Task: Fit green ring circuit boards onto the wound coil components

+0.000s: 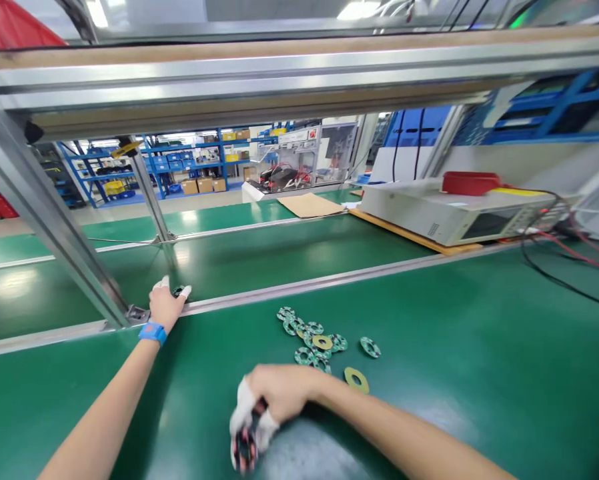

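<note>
My left hand (165, 308), with white fingertip covers and a blue wrist strap (153, 333), reaches over the metal rail onto the belt. Between its thumb and fingers shows a small dark ring-shaped circuit board (179, 291), partly hidden. My right hand (274, 403), also in white finger covers, is closed around a dark ring-shaped piece with reddish spots (244, 448), smeared by motion; whether it is one piece or a stack I cannot tell. Beyond that hand lies a loose pile of green ring-shaped circuit boards (304, 355), with a yellowish ring (322, 342) on top.
A single green ring board (370, 347) and a yellowish ring (356, 380) lie right of the pile. The metal rail (289, 288) divides the worktop from the green belt (259, 257). An upright post (54, 173) stands left; a grey instrument (449, 207) with cables sits right.
</note>
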The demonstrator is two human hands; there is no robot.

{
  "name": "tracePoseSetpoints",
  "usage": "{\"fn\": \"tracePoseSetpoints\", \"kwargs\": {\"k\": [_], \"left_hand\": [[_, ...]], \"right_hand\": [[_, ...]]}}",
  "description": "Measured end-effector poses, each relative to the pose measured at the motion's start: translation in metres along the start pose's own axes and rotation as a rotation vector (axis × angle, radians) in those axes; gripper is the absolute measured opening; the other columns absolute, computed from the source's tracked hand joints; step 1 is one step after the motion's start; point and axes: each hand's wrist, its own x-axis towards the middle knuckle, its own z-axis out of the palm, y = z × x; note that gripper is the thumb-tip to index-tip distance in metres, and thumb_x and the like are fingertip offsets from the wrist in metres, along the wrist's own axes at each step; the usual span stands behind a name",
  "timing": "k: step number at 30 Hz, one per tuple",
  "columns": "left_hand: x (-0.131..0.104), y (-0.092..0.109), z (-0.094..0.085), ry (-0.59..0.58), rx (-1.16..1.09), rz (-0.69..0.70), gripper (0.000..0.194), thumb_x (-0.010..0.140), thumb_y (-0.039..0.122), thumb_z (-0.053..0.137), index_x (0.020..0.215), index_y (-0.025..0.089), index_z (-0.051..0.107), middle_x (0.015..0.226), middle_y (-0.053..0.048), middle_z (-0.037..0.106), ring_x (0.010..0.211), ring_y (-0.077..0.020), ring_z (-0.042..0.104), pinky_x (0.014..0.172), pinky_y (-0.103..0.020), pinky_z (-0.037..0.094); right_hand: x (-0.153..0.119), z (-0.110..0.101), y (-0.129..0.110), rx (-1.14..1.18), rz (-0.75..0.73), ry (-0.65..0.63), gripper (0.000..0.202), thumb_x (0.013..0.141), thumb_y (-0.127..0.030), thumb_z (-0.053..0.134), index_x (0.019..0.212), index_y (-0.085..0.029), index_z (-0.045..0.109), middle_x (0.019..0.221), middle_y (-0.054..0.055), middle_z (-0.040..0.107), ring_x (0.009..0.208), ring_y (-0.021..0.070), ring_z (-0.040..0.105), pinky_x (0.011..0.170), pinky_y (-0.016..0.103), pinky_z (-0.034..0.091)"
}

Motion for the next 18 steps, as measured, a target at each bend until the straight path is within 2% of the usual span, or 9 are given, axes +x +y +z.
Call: {"fn": "tracePoseSetpoints", "kwargs": {"k": [1, 3, 5, 7, 9, 11, 13, 15, 18], "left_hand": [[-0.013, 0.002, 0.004, -0.039, -0.028, 0.025, 0.057, 0.071, 0.027, 0.059, 0.123, 0.006, 0.048, 0.129, -0.022, 0.048, 0.128, -0.0361, 0.035, 0.102, -0.050, 0.032], [-0.044, 0.007, 0.015, -0.197, -0.097, 0.069, 0.050, 0.066, 0.021, 0.060, 0.114, 0.011, 0.056, 0.120, -0.014, 0.058, 0.114, -0.0293, 0.050, 0.095, -0.043, 0.042], [-0.076, 0.012, 0.027, -0.396, -0.174, 0.090, 0.038, 0.059, 0.015, 0.061, 0.097, 0.013, 0.065, 0.100, -0.008, 0.068, 0.088, -0.0218, 0.062, 0.081, -0.035, 0.050], [-0.101, 0.015, 0.036, -0.509, -0.245, 0.098, 0.033, 0.061, 0.017, 0.060, 0.093, 0.013, 0.067, 0.088, -0.005, 0.070, 0.075, -0.0167, 0.062, 0.072, -0.029, 0.051], [-0.115, 0.016, 0.040, -0.549, -0.291, 0.090, 0.026, 0.070, 0.026, 0.055, 0.088, 0.013, 0.067, 0.075, -0.003, 0.069, 0.064, -0.0138, 0.059, 0.062, -0.026, 0.049], [-0.120, 0.018, 0.040, -0.563, -0.309, 0.074, 0.031, 0.077, 0.037, 0.048, 0.079, 0.012, 0.067, 0.061, -0.001, 0.063, 0.053, -0.0115, 0.052, 0.053, -0.024, 0.044], [-0.122, 0.020, 0.039, -0.587, -0.312, 0.060, 0.036, 0.078, 0.043, 0.048, 0.072, 0.012, 0.065, 0.053, 0.000, 0.057, 0.047, -0.0100, 0.047, 0.049, -0.023, 0.040], [-0.124, 0.021, 0.037, -0.623, -0.312, 0.055, 0.034, 0.074, 0.044, 0.053, 0.072, 0.012, 0.066, 0.055, 0.000, 0.058, 0.048, -0.0099, 0.047, 0.049, -0.022, 0.040], [-0.128, 0.020, 0.038, -0.640, -0.318, 0.077, 0.032, 0.066, 0.039, 0.064, 0.082, 0.011, 0.067, 0.068, -0.002, 0.063, 0.056, -0.0110, 0.051, 0.054, -0.022, 0.041]], "right_hand": [[-0.004, -0.010, 0.004, 0.028, 0.029, 0.100, 0.019, 0.073, -0.026, 0.072, 0.090, -0.017, 0.070, 0.071, -0.003, 0.060, 0.058, 0.0098, 0.048, 0.054, 0.017, 0.036], [-0.008, -0.024, 0.010, 0.056, 0.126, 0.301, 0.023, 0.071, -0.022, 0.072, 0.093, -0.015, 0.070, 0.070, -0.003, 0.059, 0.058, 0.0098, 0.047, 0.053, 0.017, 0.035], [-0.009, -0.027, 0.016, 0.089, 0.247, 0.467, 0.021, 0.070, -0.020, 0.071, 0.090, -0.014, 0.070, 0.063, -0.004, 0.056, 0.055, 0.0098, 0.046, 0.051, 0.018, 0.034], [-0.007, -0.023, 0.018, 0.120, 0.345, 0.574, 0.022, 0.067, -0.020, 0.070, 0.088, -0.013, 0.069, 0.058, -0.005, 0.053, 0.052, 0.0098, 0.045, 0.049, 0.018, 0.033], [-0.004, -0.017, 0.018, 0.107, 0.395, 0.629, 0.023, 0.065, -0.019, 0.071, 0.087, -0.013, 0.068, 0.057, -0.005, 0.053, 0.052, 0.0100, 0.046, 0.048, 0.017, 0.034], [-0.004, -0.013, 0.018, 0.075, 0.415, 0.639, 0.025, 0.063, -0.014, 0.069, 0.088, -0.013, 0.066, 0.058, -0.005, 0.055, 0.051, 0.0099, 0.048, 0.046, 0.017, 0.034], [-0.005, -0.014, 0.020, 0.106, 0.432, 0.600, 0.029, 0.063, -0.008, 0.061, 0.092, -0.014, 0.065, 0.061, -0.004, 0.058, 0.048, 0.0092, 0.049, 0.043, 0.016, 0.036], [-0.007, -0.018, 0.024, 0.162, 0.440, 0.567, 0.032, 0.063, -0.005, 0.053, 0.092, -0.014, 0.065, 0.063, -0.003, 0.059, 0.044, 0.0087, 0.049, 0.039, 0.015, 0.038], [-0.004, -0.023, 0.028, 0.168, 0.430, 0.649, 0.025, 0.068, -0.008, 0.049, 0.087, -0.013, 0.066, 0.063, -0.001, 0.058, 0.042, 0.0090, 0.049, 0.038, 0.017, 0.040]]}}
